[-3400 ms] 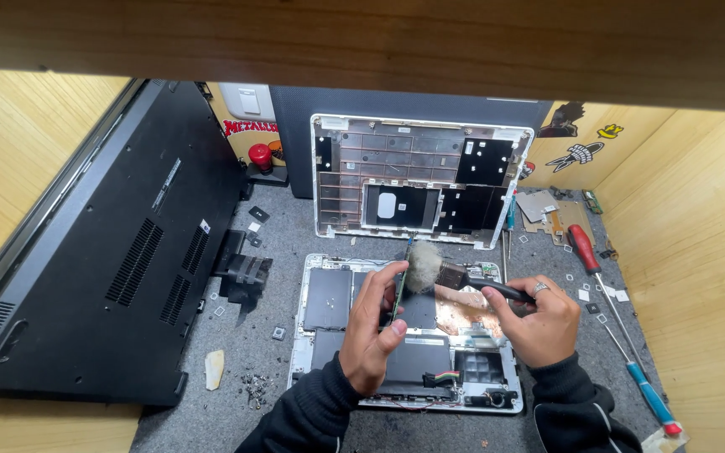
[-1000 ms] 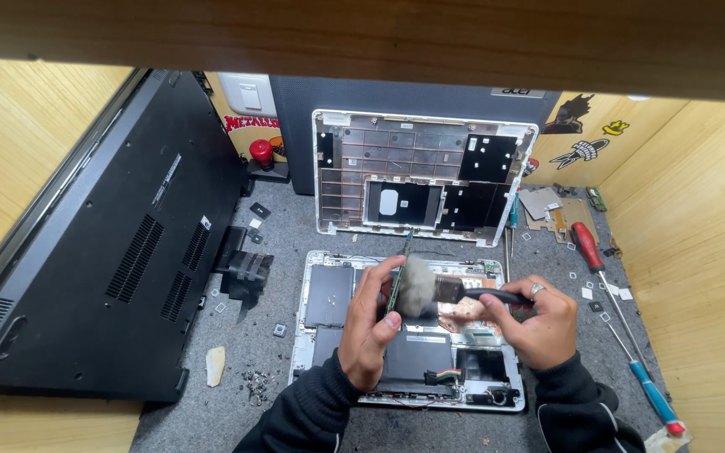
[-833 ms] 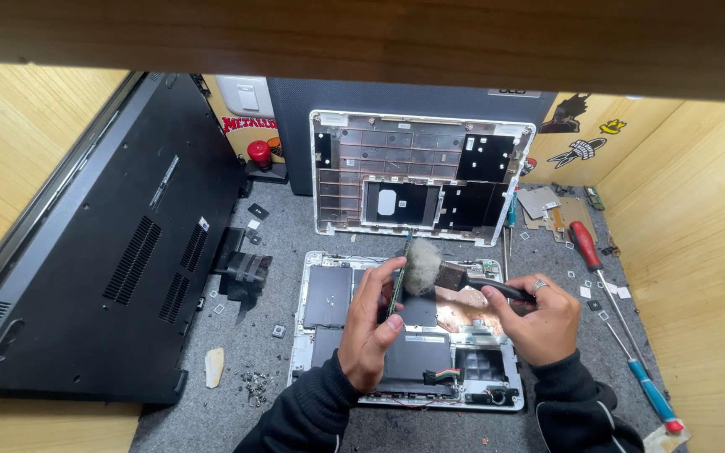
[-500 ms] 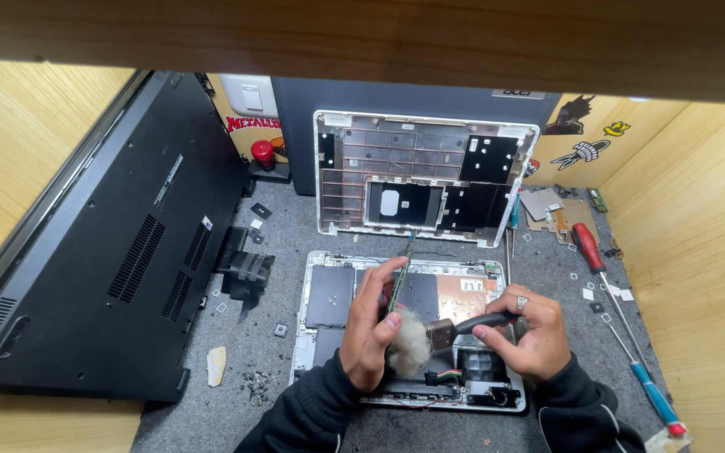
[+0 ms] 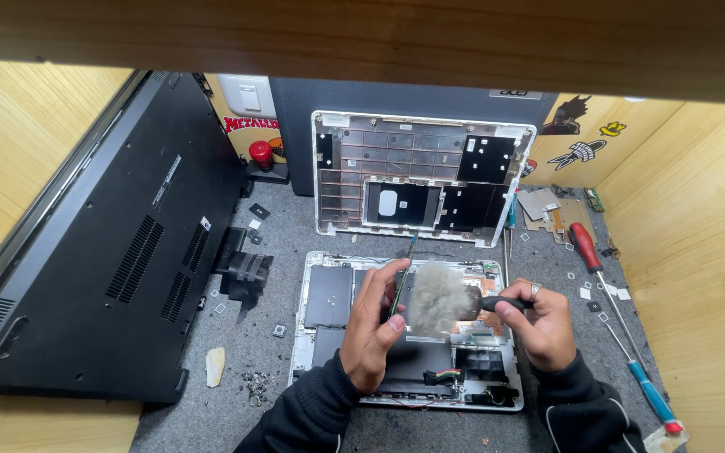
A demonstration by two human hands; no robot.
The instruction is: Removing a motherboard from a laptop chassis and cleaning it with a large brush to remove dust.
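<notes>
An opened laptop base lies on the grey mat in front of me, its inner parts exposed. My left hand holds a thin green circuit board upright on edge above the base. My right hand grips the black handle of a brush whose fluffy grey bristles press against the right face of the board. A ring shows on one finger of the right hand.
A white laptop cover leans at the back. A large black laptop shell leans at the left. A red screwdriver and a blue one lie at the right. Loose screws and small parts dot the mat.
The brush has swept up from low on the laptop base back to the board's upper part. The left hand has kept the board in place.
</notes>
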